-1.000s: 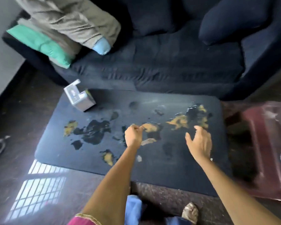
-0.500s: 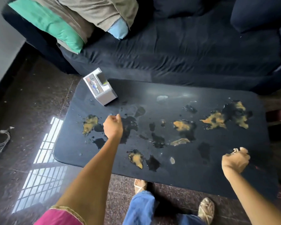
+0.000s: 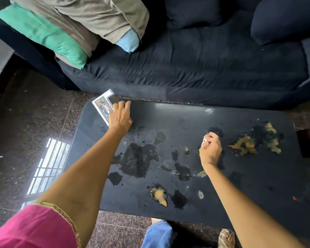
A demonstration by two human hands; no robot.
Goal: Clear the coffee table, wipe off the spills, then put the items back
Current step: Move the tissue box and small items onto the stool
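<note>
Coffee table (image 3: 240, 208), dark and matte with rounded corners, lies in front of me, just before a deep navy sofa (image 3: 195, 68) whose fabric is creased. Stacked pillows (image 3: 89, 22) in olive, green and pale blue lean on the sofa's left end. Across the table spread the spills (image 3: 138, 159): black wet patches and yellow-tan smears, the biggest near the middle and another cluster at the far right. At the table's far left corner sits a small white box (image 3: 103, 107) with a printed label and an open dark slot on top; I cannot see what is inside it. My left hand (image 3: 120, 118) reaches out with the arm straight, the grip laid over the box's near side, fingers draped on its top. My right hand (image 3: 210, 149) hovers over the spills, its grip narrow, pinching a small crumpled scrap (image 3: 207, 137). Polished speckled stone floor (image 3: 25, 122) reflects a window grille.
</note>
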